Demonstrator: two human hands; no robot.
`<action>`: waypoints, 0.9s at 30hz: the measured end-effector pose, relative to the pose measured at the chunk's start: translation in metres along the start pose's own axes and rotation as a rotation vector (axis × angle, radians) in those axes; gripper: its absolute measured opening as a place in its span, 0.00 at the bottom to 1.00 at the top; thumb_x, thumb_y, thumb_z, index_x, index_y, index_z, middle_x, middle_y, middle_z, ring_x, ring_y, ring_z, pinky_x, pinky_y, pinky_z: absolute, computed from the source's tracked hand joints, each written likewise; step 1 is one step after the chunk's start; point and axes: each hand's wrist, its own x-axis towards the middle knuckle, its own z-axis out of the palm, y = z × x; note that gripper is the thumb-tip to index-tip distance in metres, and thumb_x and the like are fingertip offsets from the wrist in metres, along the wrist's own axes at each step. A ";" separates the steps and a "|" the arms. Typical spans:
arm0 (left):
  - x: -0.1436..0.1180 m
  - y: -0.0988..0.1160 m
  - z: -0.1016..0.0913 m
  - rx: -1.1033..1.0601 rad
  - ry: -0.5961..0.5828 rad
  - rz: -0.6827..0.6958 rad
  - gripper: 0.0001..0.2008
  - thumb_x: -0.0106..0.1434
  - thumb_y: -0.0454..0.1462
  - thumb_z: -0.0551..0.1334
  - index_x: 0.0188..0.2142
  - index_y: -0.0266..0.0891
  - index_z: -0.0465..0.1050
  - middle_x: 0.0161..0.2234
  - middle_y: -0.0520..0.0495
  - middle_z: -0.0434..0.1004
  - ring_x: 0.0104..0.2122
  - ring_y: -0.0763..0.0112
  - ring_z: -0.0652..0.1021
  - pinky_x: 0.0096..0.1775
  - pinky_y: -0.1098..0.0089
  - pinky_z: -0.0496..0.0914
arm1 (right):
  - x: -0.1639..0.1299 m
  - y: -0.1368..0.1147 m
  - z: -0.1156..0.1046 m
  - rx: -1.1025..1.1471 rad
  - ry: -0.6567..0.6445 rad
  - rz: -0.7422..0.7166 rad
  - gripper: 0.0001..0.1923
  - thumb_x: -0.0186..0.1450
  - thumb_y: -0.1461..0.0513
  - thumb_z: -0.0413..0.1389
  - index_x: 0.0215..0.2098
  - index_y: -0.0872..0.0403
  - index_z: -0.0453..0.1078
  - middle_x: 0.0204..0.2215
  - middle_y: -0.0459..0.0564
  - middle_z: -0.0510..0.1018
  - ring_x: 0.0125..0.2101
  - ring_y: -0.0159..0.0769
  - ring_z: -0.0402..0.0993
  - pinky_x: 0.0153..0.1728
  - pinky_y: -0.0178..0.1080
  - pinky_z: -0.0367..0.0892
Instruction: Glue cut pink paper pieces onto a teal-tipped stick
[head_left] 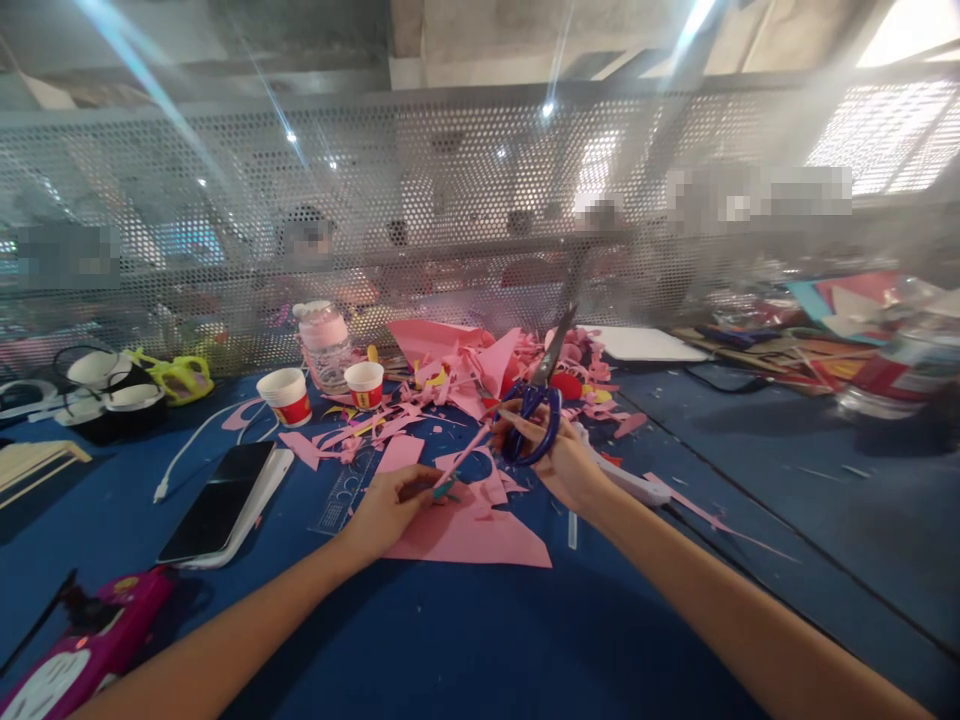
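Curled fingers of the left hand (390,508) press down on a pink paper sheet (480,535) lying flat on the blue surface (465,640), and pinch the lower end of a thin pink paper strip (466,455) together with something small and teal that is too small to make out. That strip runs up and to the right to the right hand (559,460), whose fingers are closed through the blue handles of the scissors (541,385); the blades point up and away, and whether they are parted cannot be told.

Going left to right across the far side: a black bowl-like object (112,400) with white inside sits at the left edge, contents unclear. Next come a red-and-white paper cup (287,396), a clear jar (324,342) with a white lid and pale pink inside, and a second small cup (365,384); what the cups hold is hidden by their rims. Nearer the person, a phone (221,505) lies face up, with a white cable beside it. A heap of pink paper scraps (480,370) lies behind the scissors. A pink gadget (82,650) is cut off at the lower left corner. Beyond the perforated metal screen (465,190), everything is hazy. At the far right, a blurred can (896,375) stands by stacked coloured sheets.
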 end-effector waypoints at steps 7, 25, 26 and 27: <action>0.001 -0.010 -0.006 -0.071 0.129 0.001 0.09 0.51 0.39 0.63 0.32 0.39 0.75 0.33 0.45 0.79 0.32 0.63 0.79 0.39 0.65 0.71 | 0.006 0.008 -0.012 -0.115 0.039 -0.015 0.22 0.52 0.44 0.54 0.33 0.53 0.66 0.25 0.50 0.75 0.28 0.40 0.74 0.25 0.40 0.68; 0.001 -0.017 -0.011 -0.048 0.378 0.064 0.12 0.49 0.40 0.64 0.34 0.37 0.72 0.31 0.48 0.79 0.28 0.69 0.79 0.33 0.71 0.73 | -0.005 0.006 -0.001 0.022 -0.310 -0.132 0.29 0.36 0.49 0.67 0.33 0.52 0.65 0.33 0.54 0.76 0.38 0.46 0.73 0.37 0.44 0.69; 0.000 -0.017 -0.012 -0.039 0.382 0.059 0.12 0.50 0.40 0.64 0.34 0.37 0.72 0.31 0.48 0.79 0.28 0.69 0.79 0.33 0.71 0.73 | -0.005 0.008 -0.002 0.003 -0.301 -0.150 0.29 0.37 0.48 0.66 0.33 0.51 0.65 0.33 0.54 0.76 0.38 0.46 0.73 0.37 0.45 0.69; 0.000 -0.018 -0.012 -0.029 0.384 0.056 0.12 0.50 0.40 0.64 0.34 0.37 0.72 0.30 0.48 0.79 0.27 0.69 0.79 0.32 0.71 0.73 | -0.005 0.010 -0.004 -0.033 -0.279 -0.171 0.29 0.38 0.47 0.65 0.33 0.51 0.65 0.33 0.53 0.76 0.38 0.45 0.73 0.37 0.44 0.69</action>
